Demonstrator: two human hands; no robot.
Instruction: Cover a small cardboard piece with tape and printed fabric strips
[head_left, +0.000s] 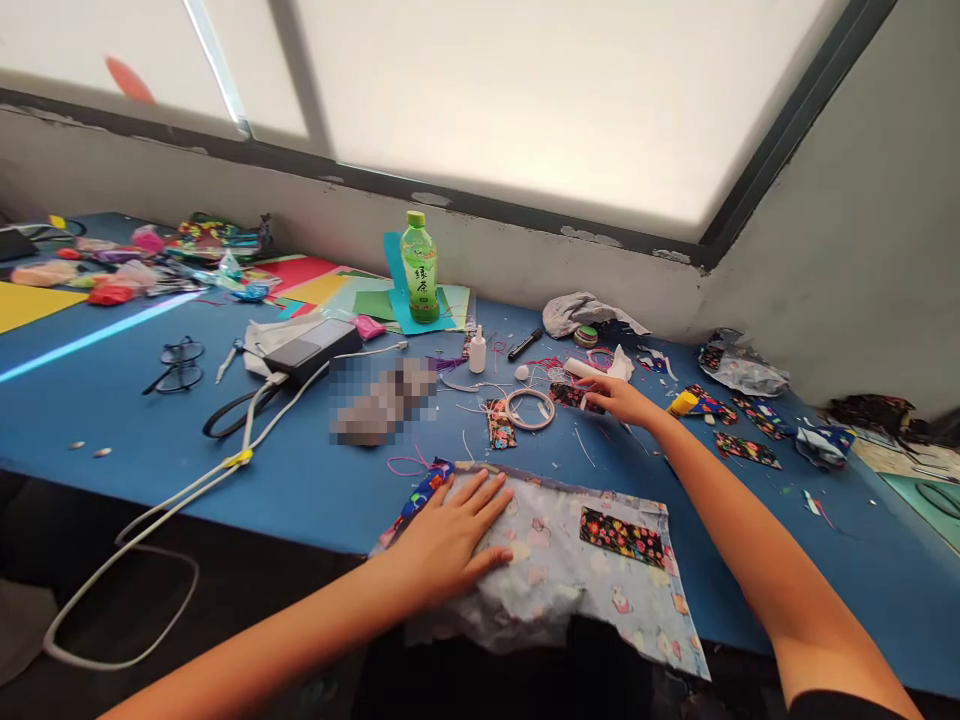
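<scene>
My left hand (457, 535) lies flat, fingers spread, on a pale grey printed cloth (540, 590) that hangs over the table's near edge. A dark floral fabric strip (621, 536) lies on the cloth's right part, and a blue patterned strip (427, 490) with pink thread is by its upper left corner. Farther off, my right hand (619, 400) reaches over another dark floral piece (566, 395), fingers stretched and a little apart at its right end. Whether the fingertips grip it is hard to see. Left of this hand are a roll of tape (529, 424) and a small floral patch (500, 425).
On the blue table (285, 490) stand a green tea bottle (420, 275) and a small white glue bottle (478, 352). A black marker (525, 344), fabric scraps (742, 365) and threads lie about. To the left are a black device (311, 350) with white cable and glasses (180, 365).
</scene>
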